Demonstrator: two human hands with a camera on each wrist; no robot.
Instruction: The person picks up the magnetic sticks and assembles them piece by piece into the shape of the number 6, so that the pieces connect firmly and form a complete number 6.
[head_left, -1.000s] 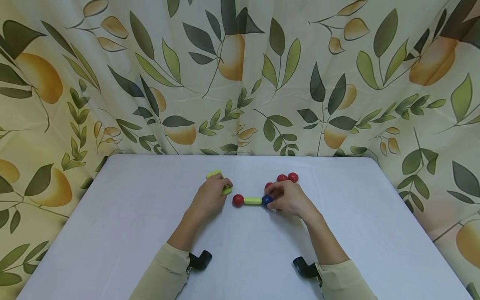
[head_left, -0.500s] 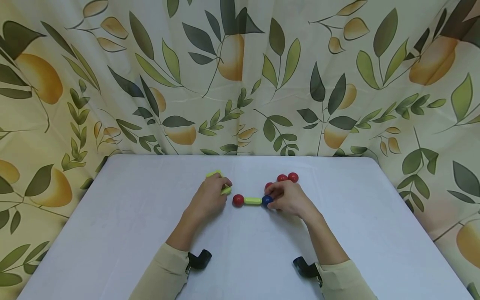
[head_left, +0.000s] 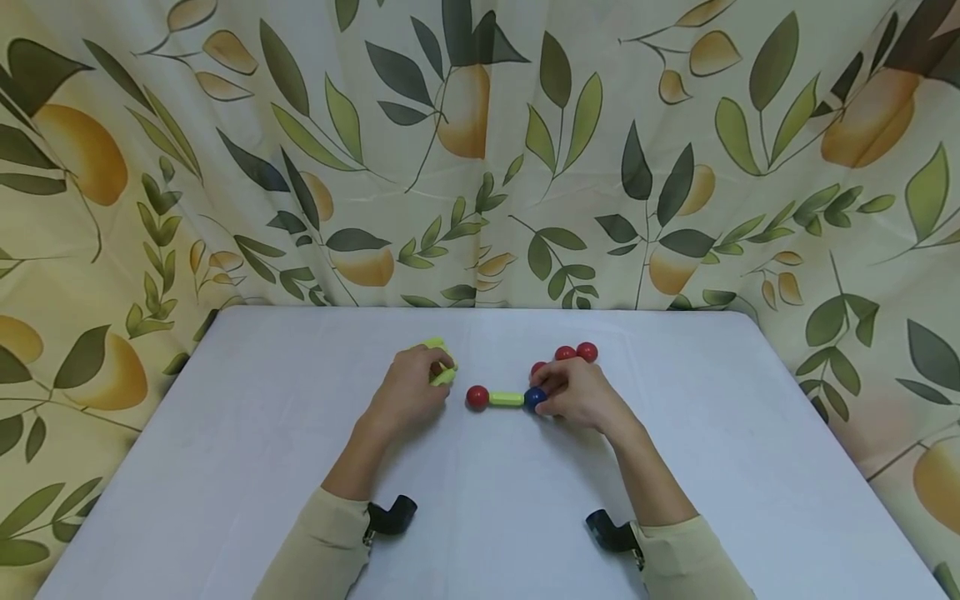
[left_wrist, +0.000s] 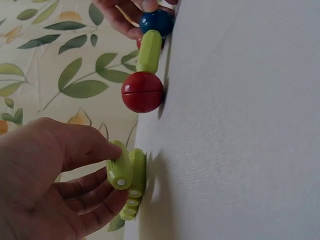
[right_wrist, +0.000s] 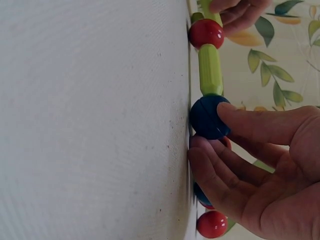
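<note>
Left hand (head_left: pixel 411 379) has edged leftward since the earlier frame, a loose stick (left_wrist: pixel 120 169) going with it. Right hand (head_left: pixel 579 396): no shift noted.

"Nearest first?"

White worktop (head_left: pixel 480 500). Then the joined piece (left_wrist: pixel 149 52), lying crosswise: red ball (head_left: pixel 477 397), green middle stick (head_left: pixel 506 399), blue ball (head_left: pixel 534 397), end to end. Right hand pinches the blue ball.

"And the left?"

Slightly farther off. Thumb and fingers pinch the loose stick, just beside the spare sticks (left_wrist: pixel 137 172); touching or apart, cannot tell.

"Meaning?"

My reading: one stick being picked out while the joined piece is steadied. Loose stick not yet attached.

"Beyond?"

More red balls (head_left: pixel 587 352) past the right hand; last, leaf-print curtain (head_left: pixel 480 208).
</note>
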